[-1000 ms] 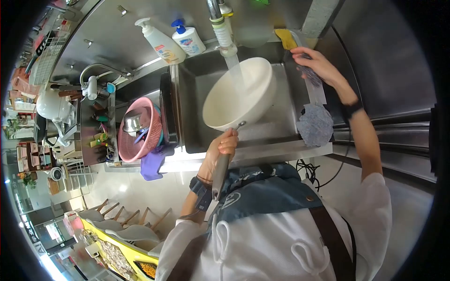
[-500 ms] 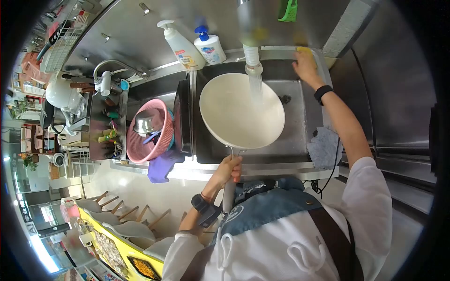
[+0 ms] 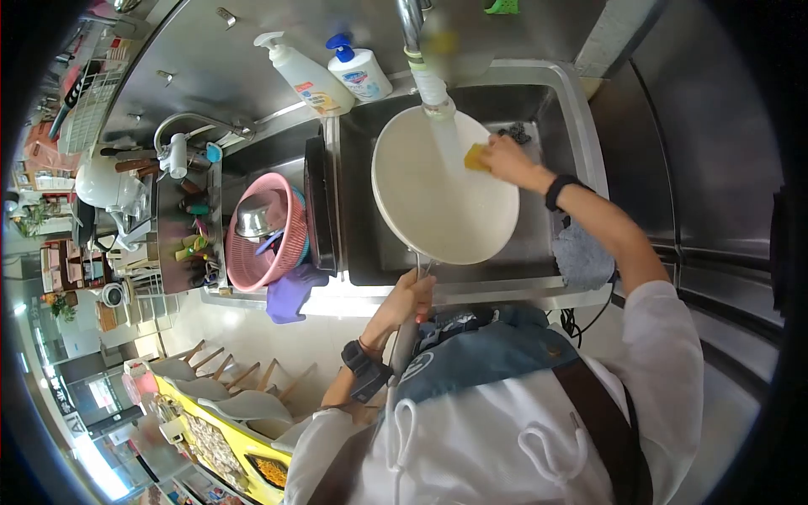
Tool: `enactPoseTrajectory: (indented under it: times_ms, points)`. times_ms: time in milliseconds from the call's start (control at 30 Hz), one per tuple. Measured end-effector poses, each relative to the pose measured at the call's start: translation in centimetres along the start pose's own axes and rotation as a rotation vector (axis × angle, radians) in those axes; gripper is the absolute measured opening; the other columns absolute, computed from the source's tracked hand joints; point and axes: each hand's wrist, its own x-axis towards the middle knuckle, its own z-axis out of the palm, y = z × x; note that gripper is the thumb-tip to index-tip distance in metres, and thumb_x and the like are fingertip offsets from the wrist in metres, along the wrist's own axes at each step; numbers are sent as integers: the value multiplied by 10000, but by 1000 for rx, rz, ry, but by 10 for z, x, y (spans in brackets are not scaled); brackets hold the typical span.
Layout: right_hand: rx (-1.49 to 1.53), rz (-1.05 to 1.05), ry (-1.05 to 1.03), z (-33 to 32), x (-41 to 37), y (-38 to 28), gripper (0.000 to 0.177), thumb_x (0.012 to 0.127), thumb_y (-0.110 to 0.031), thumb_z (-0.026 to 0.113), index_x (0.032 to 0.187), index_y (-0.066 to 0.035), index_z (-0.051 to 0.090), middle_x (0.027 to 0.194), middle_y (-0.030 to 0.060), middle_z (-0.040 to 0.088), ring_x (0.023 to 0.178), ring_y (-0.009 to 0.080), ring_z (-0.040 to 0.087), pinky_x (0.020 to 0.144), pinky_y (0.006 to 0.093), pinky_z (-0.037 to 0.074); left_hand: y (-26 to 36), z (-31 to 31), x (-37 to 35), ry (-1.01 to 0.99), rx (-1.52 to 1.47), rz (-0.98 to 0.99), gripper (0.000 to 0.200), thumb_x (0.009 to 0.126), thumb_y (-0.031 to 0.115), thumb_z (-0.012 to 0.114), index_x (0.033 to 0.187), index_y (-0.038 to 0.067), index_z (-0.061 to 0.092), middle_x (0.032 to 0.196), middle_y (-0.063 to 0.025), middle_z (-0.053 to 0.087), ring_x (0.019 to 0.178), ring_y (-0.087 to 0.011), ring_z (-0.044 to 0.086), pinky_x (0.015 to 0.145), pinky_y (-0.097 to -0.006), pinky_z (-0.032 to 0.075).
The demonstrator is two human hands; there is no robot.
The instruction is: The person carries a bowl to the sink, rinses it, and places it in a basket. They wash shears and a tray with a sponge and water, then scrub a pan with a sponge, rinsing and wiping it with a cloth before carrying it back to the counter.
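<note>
A large cream-coloured pan (image 3: 433, 202) is held over the right sink basin, its inside facing up and tilted. My left hand (image 3: 407, 301) is closed round the pan's metal handle at the near side of the sink. Water streams from the faucet (image 3: 429, 86) into the pan's far side. A yellow sponge (image 3: 477, 157) is pinched in my right hand (image 3: 510, 163), over the pan's right inner wall.
Two pump bottles, a tall white one (image 3: 307, 80) and a blue-topped one (image 3: 360, 71), stand behind the sink. In the left basin sits a pink basket (image 3: 290, 244) with a metal bowl (image 3: 261, 215). A grey cloth (image 3: 582, 257) and purple cloth (image 3: 295, 295) drape over the front edge.
My right hand has come from the sink's back right corner to the pan with the sponge. The pan has tilted and shifted slightly right; my left hand still grips its handle.
</note>
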Motion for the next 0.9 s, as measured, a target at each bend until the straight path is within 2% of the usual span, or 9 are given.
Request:
enactPoseTrajectory:
  times_ms: [100, 200, 300, 467, 600, 667, 733, 800, 900]
  points:
    - [-128, -93, 214, 64, -9, -9, 200, 655, -67, 607, 850, -71, 650, 915, 89, 610, 937, 316, 565, 792, 470, 436, -5, 0, 1, -17, -50, -35, 183, 906, 186, 460, 781, 102, 354, 557, 41, 290, 423, -78, 305, 340, -249, 294]
    - [113, 252, -217, 72, -32, -41, 164, 660, -37, 589, 810, -41, 655, 905, 110, 609, 884, 340, 589, 762, 457, 449, -9, 3, 3, -47, -137, 4, 212, 929, 191, 435, 753, 132, 330, 544, 54, 278, 404, -56, 256, 326, -229, 260]
    - [418, 0, -514, 22, -39, -86, 247, 664, 9, 554, 900, 2, 627, 953, 151, 587, 838, 366, 596, 745, 434, 461, -19, -5, 15, -127, -186, -16, 166, 907, 180, 453, 773, 129, 369, 555, 54, 283, 413, -62, 276, 341, -229, 268]
    - [815, -269, -5, 2, -13, -147, 377, 644, 25, 510, 1019, 46, 547, 982, 218, 553, 955, 347, 535, 794, 414, 428, -25, -3, 15, -190, -186, -61, 127, 896, 179, 465, 802, 123, 401, 556, 61, 280, 416, -56, 274, 348, -225, 265]
    - [98, -171, -61, 24, 41, -104, 330, 677, 20, 474, 998, 61, 543, 1011, 241, 541, 991, 382, 510, 842, 406, 401, -30, 6, 8, -209, -185, -56, 120, 909, 170, 456, 822, 122, 389, 543, 61, 284, 391, -39, 261, 316, -209, 235]
    - [157, 116, -264, 18, 34, -77, 319, 702, -7, 462, 1004, 51, 548, 1025, 241, 557, 998, 377, 517, 830, 426, 407, -31, 7, 2, -215, -205, -51, 119, 916, 165, 453, 831, 121, 380, 539, 61, 287, 379, -31, 258, 300, -203, 220]
    - [16, 25, 150, 72, 1, -38, 320, 712, -32, 473, 1007, 58, 561, 988, 214, 600, 898, 344, 577, 758, 457, 426, -35, 4, -2, -221, -210, -34, 116, 915, 167, 456, 840, 118, 382, 542, 61, 287, 379, -28, 258, 298, -201, 216]
    - [112, 134, -473, 43, -28, -38, 320, 731, -89, 482, 1007, 47, 571, 875, 216, 628, 820, 339, 609, 719, 475, 437, -41, -3, 3, -209, -274, -32, 116, 915, 166, 458, 845, 116, 381, 541, 61, 285, 378, -26, 259, 296, -200, 214]
    - [79, 142, -575, -28, -60, -101, 228, 743, -148, 489, 777, 20, 639, 818, 186, 646, 723, 361, 615, 690, 447, 458, -44, -9, 5, -239, -269, -6, 127, 900, 174, 474, 822, 120, 390, 551, 65, 286, 397, -40, 264, 322, -210, 245]
